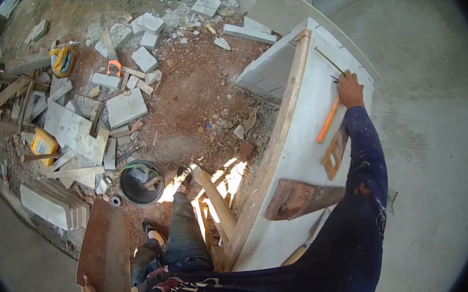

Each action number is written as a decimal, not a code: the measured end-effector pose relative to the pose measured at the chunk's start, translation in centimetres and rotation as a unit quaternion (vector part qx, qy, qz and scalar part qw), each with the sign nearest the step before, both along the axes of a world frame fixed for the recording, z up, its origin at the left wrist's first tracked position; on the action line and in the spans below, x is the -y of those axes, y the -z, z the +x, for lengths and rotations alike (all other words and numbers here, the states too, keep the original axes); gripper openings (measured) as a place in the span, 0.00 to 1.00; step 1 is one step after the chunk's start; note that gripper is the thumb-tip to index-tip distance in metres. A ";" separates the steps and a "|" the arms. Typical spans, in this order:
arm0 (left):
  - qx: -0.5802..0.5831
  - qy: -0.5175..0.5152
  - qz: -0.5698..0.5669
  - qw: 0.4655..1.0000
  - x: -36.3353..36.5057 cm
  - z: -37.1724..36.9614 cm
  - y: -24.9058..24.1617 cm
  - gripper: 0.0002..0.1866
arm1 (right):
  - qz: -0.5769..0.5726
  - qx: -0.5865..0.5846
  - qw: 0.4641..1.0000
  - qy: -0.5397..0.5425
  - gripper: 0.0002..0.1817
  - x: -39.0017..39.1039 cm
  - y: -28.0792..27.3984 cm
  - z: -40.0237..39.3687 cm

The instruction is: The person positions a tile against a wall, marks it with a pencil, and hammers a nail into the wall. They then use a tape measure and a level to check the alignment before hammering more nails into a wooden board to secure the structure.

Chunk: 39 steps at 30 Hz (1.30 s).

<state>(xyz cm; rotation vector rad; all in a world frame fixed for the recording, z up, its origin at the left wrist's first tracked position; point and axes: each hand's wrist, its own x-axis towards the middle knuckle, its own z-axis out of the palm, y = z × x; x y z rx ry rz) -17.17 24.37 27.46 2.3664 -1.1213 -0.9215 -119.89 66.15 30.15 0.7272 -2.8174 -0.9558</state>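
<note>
My left hand (90,290) grips the lower edge of a brown plywood board (104,249) beside my leg. At the far end of a pale bench-top panel (311,120), my right hand (351,91) is closed at the end of a thin yellow-green tape measure (328,60); its case is hidden by the fingers. Under that hand lies a hammer with an orange handle (328,121), its dark head partly showing. A wooden-handled handsaw (332,156) lies nearer, partly behind my sleeve. Closer still, a second handsaw (291,200) passes beneath my arm.
A black bucket (139,200) stands left of my feet. Broken white blocks (127,107), an orange-handled saw (114,67), a trowel (220,41) and yellow containers (44,146) litter the dirt. A timber edge (282,122) runs along the panel. Concrete floor (429,138) lies right.
</note>
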 end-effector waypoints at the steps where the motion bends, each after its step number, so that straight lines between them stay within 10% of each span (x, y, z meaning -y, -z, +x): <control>1: -0.049 -0.003 -0.010 0.999 -0.9 -2.1 -1.0 0.23 | 0.020 -0.002 1.000 -0.024 0.12 -0.5 0.2 -0.9; 5: -0.139 -0.061 -0.023 0.988 -1.8 -8.4 -3.4 0.22 | -0.045 0.095 0.980 -0.171 0.16 -4.4 1.0 -4.9; 6: -0.147 -0.046 -0.049 0.987 -1.9 -6.7 -2.2 0.20 | 0.210 0.189 0.938 -0.201 0.17 -3.0 -0.5 -5.2; 7: -0.079 -0.009 -0.076 0.994 -2.1 -5.3 -0.9 0.17 | -0.007 0.181 0.982 -0.061 0.17 -0.7 -1.4 -2.5; 8: -0.074 0.001 -0.064 0.995 -2.3 -5.6 -0.8 0.16 | 0.138 0.231 0.943 -0.194 0.16 -2.4 -1.7 -4.2; 9: -0.118 -0.016 -0.102 0.988 -3.0 -6.4 -0.4 0.16 | -0.098 0.197 0.967 -0.128 0.16 -5.4 1.4 -6.6; 10: -0.057 0.000 -0.095 0.994 -3.2 -5.8 0.0 0.17 | -0.103 0.156 0.951 -0.248 0.17 -7.9 3.2 -10.1; 13: 0.000 -0.032 -0.107 0.994 -6.6 -2.2 -0.2 0.23 | -0.021 0.197 0.967 -0.160 0.21 0.5 -3.8 -7.1; 16: 0.021 -0.008 -0.028 0.999 -5.8 -1.1 3.2 0.28 | -0.015 0.146 0.890 -0.432 0.17 -1.6 1.1 -13.4; 19: -0.559 0.002 0.098 0.823 -4.4 -6.4 -2.8 0.28 | -0.150 0.162 0.965 -0.143 0.13 5.0 -7.8 1.8; 20: -0.357 -0.018 -0.003 0.934 -4.1 2.8 2.6 0.26 | -0.182 0.157 0.953 -0.187 0.10 4.9 -8.8 2.6; 21: -0.186 -0.100 -0.023 0.977 -4.9 -4.5 -2.5 0.28 | -0.171 0.180 0.959 -0.136 0.09 5.6 -10.2 3.7; 24: -0.128 -0.031 -0.094 0.987 -4.7 6.2 3.6 0.33 | -0.093 0.299 0.942 -0.118 0.07 4.2 -10.8 3.4; 36: 0.047 -0.052 0.061 0.996 -4.8 5.1 0.2 0.35 | -0.200 0.255 0.934 0.149 0.19 2.3 -8.2 8.5; 39: 0.059 -0.049 0.078 0.994 -5.1 5.0 -0.1 0.35 | -0.069 0.280 0.941 0.178 0.21 0.1 -6.4 6.7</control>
